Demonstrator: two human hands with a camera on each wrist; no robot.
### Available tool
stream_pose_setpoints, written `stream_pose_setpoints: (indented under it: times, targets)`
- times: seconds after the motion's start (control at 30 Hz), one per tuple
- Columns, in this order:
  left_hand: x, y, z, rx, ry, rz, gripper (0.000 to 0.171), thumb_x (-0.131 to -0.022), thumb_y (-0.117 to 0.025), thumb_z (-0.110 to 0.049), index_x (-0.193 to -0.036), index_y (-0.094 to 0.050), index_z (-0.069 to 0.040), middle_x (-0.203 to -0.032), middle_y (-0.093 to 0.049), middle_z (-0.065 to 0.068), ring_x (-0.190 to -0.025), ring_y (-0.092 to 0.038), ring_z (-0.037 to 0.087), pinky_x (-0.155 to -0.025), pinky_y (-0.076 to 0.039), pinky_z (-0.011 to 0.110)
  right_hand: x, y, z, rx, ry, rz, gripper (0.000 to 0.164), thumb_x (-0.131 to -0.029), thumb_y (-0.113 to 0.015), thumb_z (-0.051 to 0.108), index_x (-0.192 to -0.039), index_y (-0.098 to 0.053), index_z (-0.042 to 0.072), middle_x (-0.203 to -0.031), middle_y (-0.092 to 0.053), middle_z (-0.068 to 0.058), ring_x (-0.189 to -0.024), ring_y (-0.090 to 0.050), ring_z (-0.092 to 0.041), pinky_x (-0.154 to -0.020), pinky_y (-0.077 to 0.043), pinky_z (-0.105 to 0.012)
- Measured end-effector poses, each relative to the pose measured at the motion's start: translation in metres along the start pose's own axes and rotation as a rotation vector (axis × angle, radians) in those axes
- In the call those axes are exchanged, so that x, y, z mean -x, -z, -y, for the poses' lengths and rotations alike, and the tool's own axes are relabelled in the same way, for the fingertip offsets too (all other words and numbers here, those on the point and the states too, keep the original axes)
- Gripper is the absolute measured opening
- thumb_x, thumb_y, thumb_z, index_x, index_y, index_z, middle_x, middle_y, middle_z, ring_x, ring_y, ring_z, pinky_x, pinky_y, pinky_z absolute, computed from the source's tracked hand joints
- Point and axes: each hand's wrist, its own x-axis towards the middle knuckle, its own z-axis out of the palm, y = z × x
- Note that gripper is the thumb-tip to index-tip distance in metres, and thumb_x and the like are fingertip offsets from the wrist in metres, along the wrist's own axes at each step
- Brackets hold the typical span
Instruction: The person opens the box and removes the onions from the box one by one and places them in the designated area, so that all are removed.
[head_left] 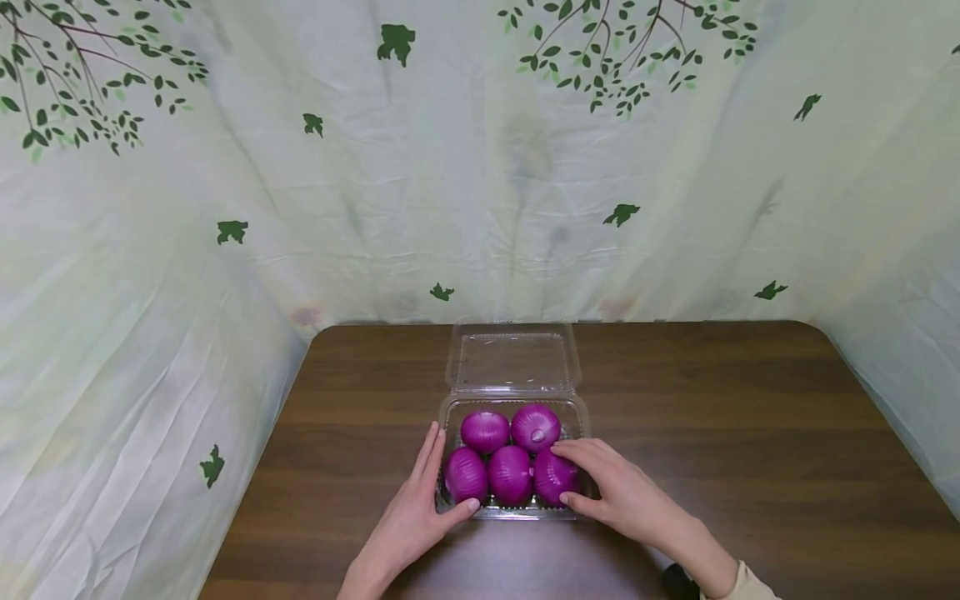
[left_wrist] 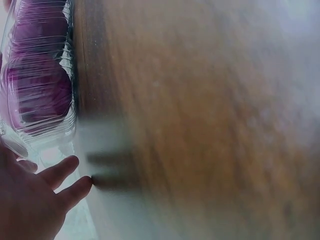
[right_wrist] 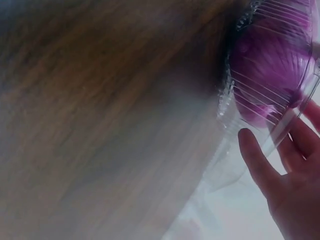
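A clear plastic clamshell container stands on the table with several purple-red onions in it, two at the back and the others along the front. My left hand lies along the container's left side, fingers straight and thumb at the front rim by the left front onion. With fingertips and thumb, my right hand holds the right front onion inside the container. In the right wrist view, one finger of that hand stretches outside the ribbed clear wall. The left wrist view shows the left hand's spread fingers beside the container's end.
The container's hinged lid lies open toward the table's back edge. A brown wood-grain table spreads to both sides. Behind it hangs a pale cloth printed with leaves and branches. Something dark sits by the right wrist.
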Motion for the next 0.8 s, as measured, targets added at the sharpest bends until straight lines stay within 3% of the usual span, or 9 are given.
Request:
stream_pose_setpoints:
  times: [0.4,0.8]
  targets:
    - [0.0,-0.001,0.001,0.016,0.014,0.01,0.107,-0.082,-0.072,-0.059,-0.16,-0.009,-0.023,-0.165,-0.001,-0.004,-0.143,-0.028,0.025,-0.105,-0.038,0.053,-0.014,0.005,0.002,-0.068,-0.124,0.154,0.065,-0.082,-0.081,0.037,-0.138,-0.055,0.017,-0.129,-0.057,0.003,-0.119,-0.051,-0.015,-0.096,-0.048,-0.042]
    - [0.0,0.0,-0.001,0.008,0.014,0.011,0.109,-0.081,-0.07,-0.063,-0.16,-0.006,-0.024,-0.165,-0.001,-0.003,-0.143,-0.029,0.027,-0.105,-0.038,0.053,-0.02,-0.003,0.004,-0.006,-0.087,0.099,0.064,-0.076,-0.084,0.04,-0.13,-0.06,0.018,-0.127,-0.055,0.005,-0.114,-0.053,-0.014,-0.092,-0.051,-0.04]
